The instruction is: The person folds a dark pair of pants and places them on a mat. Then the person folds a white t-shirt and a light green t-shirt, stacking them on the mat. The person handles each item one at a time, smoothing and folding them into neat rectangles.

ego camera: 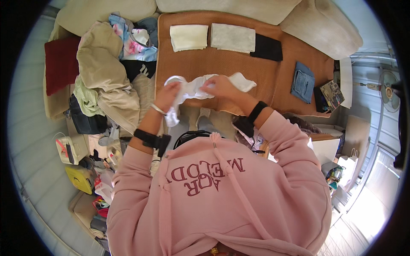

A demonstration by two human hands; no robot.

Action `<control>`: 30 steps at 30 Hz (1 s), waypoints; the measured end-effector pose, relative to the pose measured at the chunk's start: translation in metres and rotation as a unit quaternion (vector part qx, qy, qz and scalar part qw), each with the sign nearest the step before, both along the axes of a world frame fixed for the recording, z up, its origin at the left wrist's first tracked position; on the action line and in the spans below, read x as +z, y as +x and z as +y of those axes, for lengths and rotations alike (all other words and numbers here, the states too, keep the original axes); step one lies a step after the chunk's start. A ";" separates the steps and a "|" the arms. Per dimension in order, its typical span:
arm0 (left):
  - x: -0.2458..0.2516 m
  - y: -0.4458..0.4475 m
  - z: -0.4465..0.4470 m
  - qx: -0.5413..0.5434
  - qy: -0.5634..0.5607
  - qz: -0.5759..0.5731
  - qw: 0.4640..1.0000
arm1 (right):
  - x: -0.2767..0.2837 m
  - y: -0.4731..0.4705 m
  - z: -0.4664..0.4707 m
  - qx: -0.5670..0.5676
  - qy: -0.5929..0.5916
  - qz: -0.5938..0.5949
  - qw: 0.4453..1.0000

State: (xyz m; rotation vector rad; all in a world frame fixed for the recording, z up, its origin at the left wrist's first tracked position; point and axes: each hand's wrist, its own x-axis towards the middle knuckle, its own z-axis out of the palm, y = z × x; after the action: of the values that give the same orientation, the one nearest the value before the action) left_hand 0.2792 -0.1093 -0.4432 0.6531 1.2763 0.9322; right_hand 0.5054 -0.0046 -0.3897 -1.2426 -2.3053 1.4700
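A crumpled white garment point(198, 84) stretches between my two hands over the front of a brown woven mat point(198, 64). My left hand point(169, 96) grips its left end, and part of the cloth hangs below that hand past the mat's front edge. My right hand point(221, 87) pinches the cloth near its middle, while its right end point(242, 82) trails over the mat. Farther back lie a folded cream cloth point(188, 37), a folded light grey cloth point(233, 37) and a folded black cloth point(266, 48), partly under the grey one. Folded blue jeans point(302, 82) rest at the right.
A beige blanket point(99, 57), a floral cloth point(134, 44) and a black garment point(137, 68) are heaped at the left, near a dark red cushion point(61, 65). A patterned box point(331, 95) sits at the mat's right end. A fan point(388, 91) stands far right.
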 end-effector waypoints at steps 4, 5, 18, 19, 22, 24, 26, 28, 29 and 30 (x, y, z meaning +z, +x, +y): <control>0.033 0.053 -0.008 0.067 -0.060 -0.345 0.934 | 0.007 -0.015 -0.016 0.033 -0.015 -0.074 0.997; 0.037 0.051 -0.010 0.033 -0.056 -0.365 0.929 | 0.008 -0.011 -0.013 0.061 -0.029 -0.086 0.994; -0.014 0.030 0.015 -0.125 0.356 0.417 0.827 | 0.097 0.012 -0.012 0.339 0.167 0.033 0.925; -0.020 0.026 0.020 -0.169 0.334 0.423 0.825 | 0.107 0.013 -0.011 0.338 0.179 0.015 0.924; -0.036 0.001 0.022 -0.242 0.324 0.456 0.793 | 0.138 0.020 -0.003 0.330 0.229 -0.020 0.916; -0.040 -0.027 0.012 -0.243 0.272 0.347 0.864 | 0.154 0.025 0.003 0.302 0.286 -0.027 0.909; -0.034 -0.058 -0.002 -0.253 0.208 0.248 0.912 | 0.166 0.028 0.006 0.310 0.296 -0.062 0.901; -0.018 -0.089 -0.011 -0.290 0.163 0.196 0.923 | 0.174 0.028 0.005 0.321 0.310 -0.084 0.891; -0.010 -0.101 -0.013 -0.323 0.147 0.189 0.916 | 0.178 0.026 0.002 0.344 0.301 -0.082 0.886; -0.002 -0.107 -0.013 -0.358 0.103 0.193 0.908 | 0.181 0.024 0.000 0.360 0.300 -0.069 0.881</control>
State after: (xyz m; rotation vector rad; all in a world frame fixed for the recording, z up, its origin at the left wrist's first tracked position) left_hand 0.1719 -0.1223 -0.4448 1.4103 1.1394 0.3267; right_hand 0.5298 -0.0051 -0.2084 -0.3264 -3.1500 0.6340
